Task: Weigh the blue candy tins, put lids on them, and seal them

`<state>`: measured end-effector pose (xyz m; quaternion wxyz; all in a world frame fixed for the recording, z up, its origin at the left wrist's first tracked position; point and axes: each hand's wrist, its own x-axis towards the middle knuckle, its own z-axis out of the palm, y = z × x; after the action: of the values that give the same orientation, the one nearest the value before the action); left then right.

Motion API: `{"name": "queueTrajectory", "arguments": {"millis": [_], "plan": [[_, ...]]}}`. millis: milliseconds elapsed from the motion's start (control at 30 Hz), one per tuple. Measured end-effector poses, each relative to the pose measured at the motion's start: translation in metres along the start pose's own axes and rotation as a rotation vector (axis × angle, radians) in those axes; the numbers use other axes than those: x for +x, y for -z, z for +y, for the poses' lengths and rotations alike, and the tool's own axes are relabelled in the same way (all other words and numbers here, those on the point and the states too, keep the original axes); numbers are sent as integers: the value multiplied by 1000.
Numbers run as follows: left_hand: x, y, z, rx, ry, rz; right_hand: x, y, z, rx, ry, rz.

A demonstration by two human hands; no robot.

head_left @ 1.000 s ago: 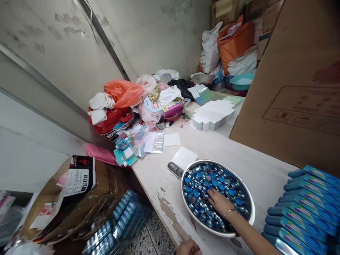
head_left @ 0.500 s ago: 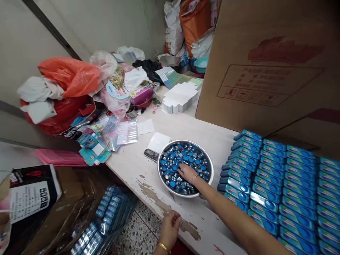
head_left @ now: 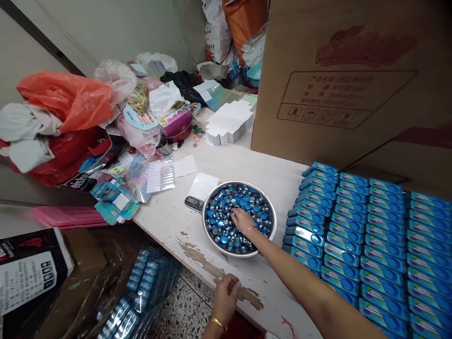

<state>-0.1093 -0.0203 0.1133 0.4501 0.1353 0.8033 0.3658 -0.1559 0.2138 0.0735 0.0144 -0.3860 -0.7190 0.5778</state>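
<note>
steel bowl (head_left: 204,221) of loose metal caps (head_left: 221,207), blue tops and silver undersides mixed together, sits on the chipped white tabletop (head_left: 226,162). it is well filled, with the caps heaped in a shallow layer. right of the bowl, long blue packs (head_left: 370,245) stand in tight, orderly rows, so that side looks laid out and complete, though how many more are to come cannot be told from this view.

the right hand (head_left: 243,221) reaches into the bowl, its fingers (head_left: 233,213) down among the caps and its grip half closed; whether it has a cap pinched cannot be told. the left hand (head_left: 226,299) is below the bowl at the near edge of the tabletop, its grip curled inward with the fingertips gathered toward the thumb. anything held there would be hidden.

just left of the bowl lies a digital scale (head_left: 194,203) with a white pad (head_left: 204,186) on it. beyond the bowl is a stack of white die-cut card blanks (head_left: 229,122). farther left are printed cards, an orange plastic bag (head_left: 63,101) and a red bag (head_left: 60,160). a large cardboard carton (head_left: 335,94) stands beyond the blue packs, and clear-wrapped blue packs (head_left: 141,282) lie on the terrazzo floor (head_left: 176,310) below the bowl.
</note>
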Motion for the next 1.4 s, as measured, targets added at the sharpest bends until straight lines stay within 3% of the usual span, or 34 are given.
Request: {"name": "queueTrajectory", "arguments": {"millis": [100,233,367,500,533,600,700,833,933,1033,1200,1400], "plan": [[-2,3,7,20,-32,-18,-2,16,-3,276,-108,49],[1,-2,35,-56,-77,3,-17,39,-14,633,-232,-63],[17,-7,82,-166,-186,170,-40,58,-32,890,-260,-197],[28,-10,129,-124,-432,391,-81,81,-41,1024,-261,-244],[31,-14,138,-95,-477,399,-92,89,-39,1112,-236,-336],[34,-31,154,-66,-496,293,-116,106,-28,1204,-167,-423],[23,-82,172,-107,-432,89,-159,138,-1,1208,-142,-154],[-19,-182,189,-171,-412,-43,-232,192,45,1166,-87,201],[-45,-258,202,-212,-394,-166,-283,241,84,1197,-74,374],[-57,-322,223,-152,-459,-259,-327,294,126,1232,-88,487],[-38,-413,280,404,-623,-276,-378,365,186,1290,-127,652],[22,-514,344,776,-653,-224,-382,406,219,1300,-158,623]]}}
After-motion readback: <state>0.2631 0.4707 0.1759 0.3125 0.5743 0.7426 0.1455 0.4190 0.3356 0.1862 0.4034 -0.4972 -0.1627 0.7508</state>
